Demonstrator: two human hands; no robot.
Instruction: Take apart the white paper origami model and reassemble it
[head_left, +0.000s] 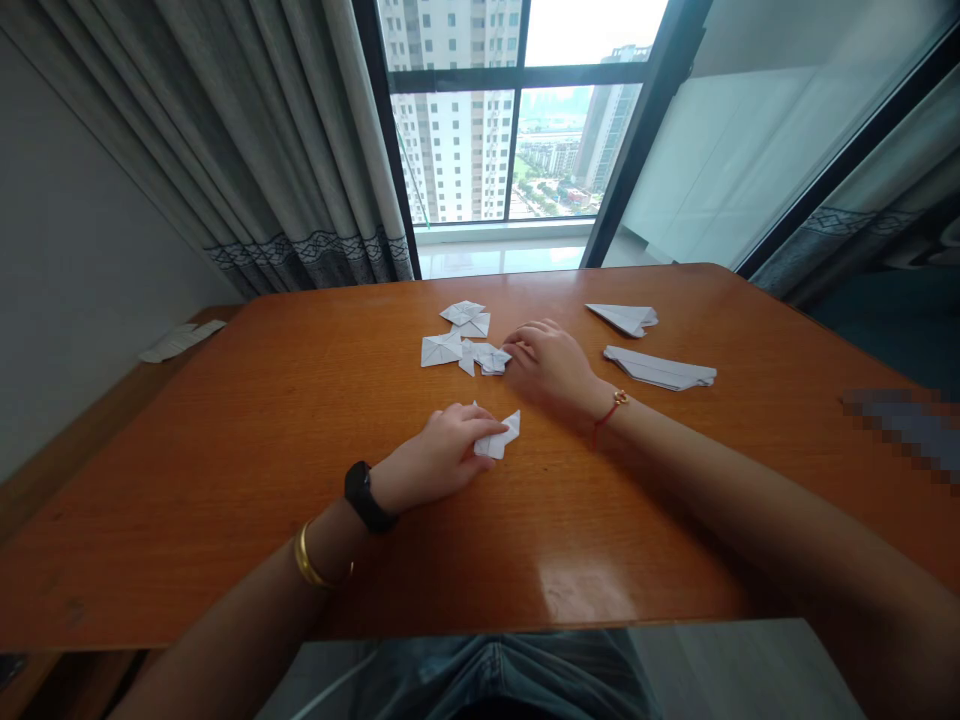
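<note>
My left hand (448,450) holds a small folded white paper (504,437) between thumb and fingers, low over the near middle of the table. Farther back, my right hand (551,362) is at the right edge of a group of folded papers (489,358), its bent fingers touching or almost touching the nearest one. Whether it grips that paper cannot be made out. The group includes a squarish folded piece (441,350) on the left and another folded piece (466,317) behind.
On the wooden table (262,450), a folded paper plane (624,319) and a long folded paper (660,369) lie right of my right hand. White paper (181,341) rests at the far left. A blurred-out patch (911,425) covers the right edge. Curtains and a window stand behind.
</note>
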